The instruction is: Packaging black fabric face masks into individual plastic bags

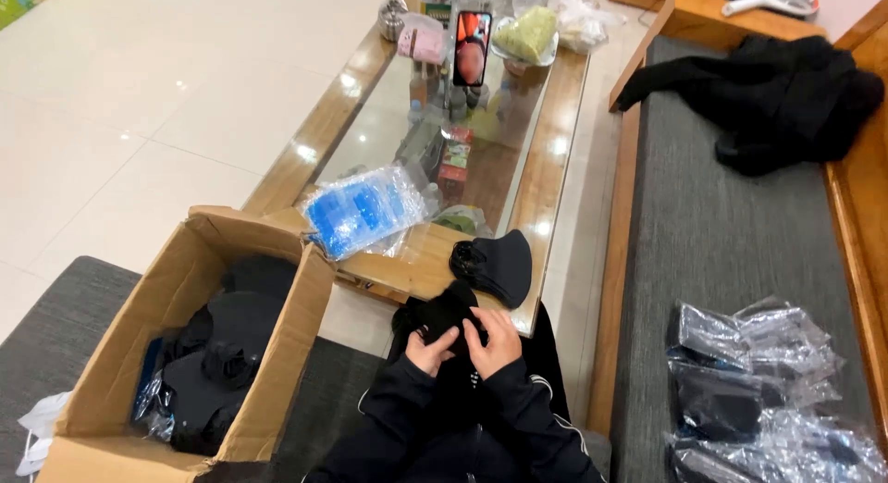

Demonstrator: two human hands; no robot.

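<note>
Left hand (431,351): grip closed on a black fabric piece (442,315), fingers curled at its lower left edge.
Right hand (497,341): grip pinching the same piece from the right.
Black fabric piece: held over the lap, just below the desk (555,145) edge.
Desk: second black fabric item (495,266); blue plastic packet (363,208); upright phone (471,47).
Cardboard box (277,353): left of lap, holds dark items.
Bench (731,242): clear-bagged packs (768,390); black garment (777,99).

Single head-worn view, looking steeply down and forward, close over lap, table beyond
</note>
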